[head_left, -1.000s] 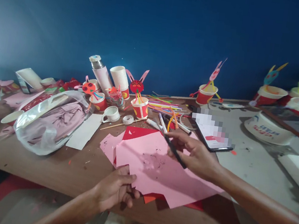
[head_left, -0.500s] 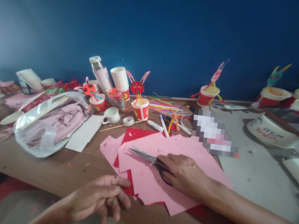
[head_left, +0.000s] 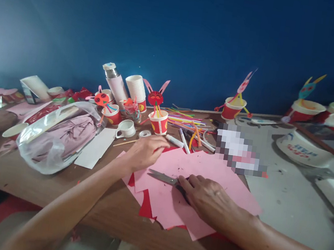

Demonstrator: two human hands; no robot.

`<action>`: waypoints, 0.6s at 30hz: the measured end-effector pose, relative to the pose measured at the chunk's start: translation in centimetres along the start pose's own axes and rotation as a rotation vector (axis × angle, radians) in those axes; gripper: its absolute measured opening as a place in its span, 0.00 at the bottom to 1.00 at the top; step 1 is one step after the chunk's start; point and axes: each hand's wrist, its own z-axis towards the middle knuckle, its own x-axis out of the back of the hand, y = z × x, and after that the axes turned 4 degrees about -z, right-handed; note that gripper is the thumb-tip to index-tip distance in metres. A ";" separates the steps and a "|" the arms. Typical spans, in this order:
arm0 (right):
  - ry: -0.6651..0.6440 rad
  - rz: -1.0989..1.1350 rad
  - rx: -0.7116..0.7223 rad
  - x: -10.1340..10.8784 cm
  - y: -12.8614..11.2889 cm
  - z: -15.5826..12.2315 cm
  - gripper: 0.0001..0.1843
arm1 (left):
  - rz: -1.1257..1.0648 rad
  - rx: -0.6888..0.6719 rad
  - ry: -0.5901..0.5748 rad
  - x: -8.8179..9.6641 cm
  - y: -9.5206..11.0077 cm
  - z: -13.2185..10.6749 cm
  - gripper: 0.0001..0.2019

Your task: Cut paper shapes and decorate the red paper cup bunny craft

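**Scissors (head_left: 162,177) lie low on pink paper (head_left: 238,189), close to the left fingers**

From where I stand, the far left of the left hand (head_left: 145,151) has another person's hand (head_left: 2,116), then a clear plastic bag (head_left: 46,162) holding pale cloth, and a white card (head_left: 95,148) nearer the fingers. The left fingers are half curled above the paper's far left edge. I see nothing in them, though their underside is hidden. Just beyond them stands a red paper cup (head_left: 159,124) with a rabbit-eared face; a white marker (head_left: 174,141) lies just beside their tips, and I cannot tell if they touch it.

The scissors sit to the left of the right fingers, points toward the left wrist, blades almost together. The right hand (head_left: 206,197) is bent over the dark handles; whether it grips or merely rests there, I cannot tell. The pink paper spreads beneath, with red paper (head_left: 146,210) peeking out on the near side of the left fingers. Well to the right of both hands is a white bowl (head_left: 302,150).

To manage the scissors well, I'd keep both blades flat and together, turn the points away from the left wrist, and avoid dragging them, since the paper could crease or shift.
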 end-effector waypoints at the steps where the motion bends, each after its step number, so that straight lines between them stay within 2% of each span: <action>1: -0.005 -0.006 0.000 0.1 -0.1 -0.1 0.14 | 0.067 -0.034 -0.037 -0.7 -0.4 1.5 0.13; 4: -0.043 -0.036 -0.022 0.5 -0.2 -0.4 0.14 | 0.271 -0.087 -0.145 -2.8 -1.5 4.4 0.13; 7: -0.070 -0.058 -0.060 0.6 -0.1 -0.5 0.10 | 0.412 -0.116 -0.180 -4.2 -2.3 5.6 0.13; 14: -0.078 -0.057 -0.056 -0.4 0.1 -0.4 0.04 | 0.465 -0.119 -0.205 -5.2 -3.1 5.7 0.12; 18: -0.091 0.016 -0.059 0.1 0.2 0.0 0.05 | 0.433 -0.105 -0.193 -4.5 -3.0 4.7 0.10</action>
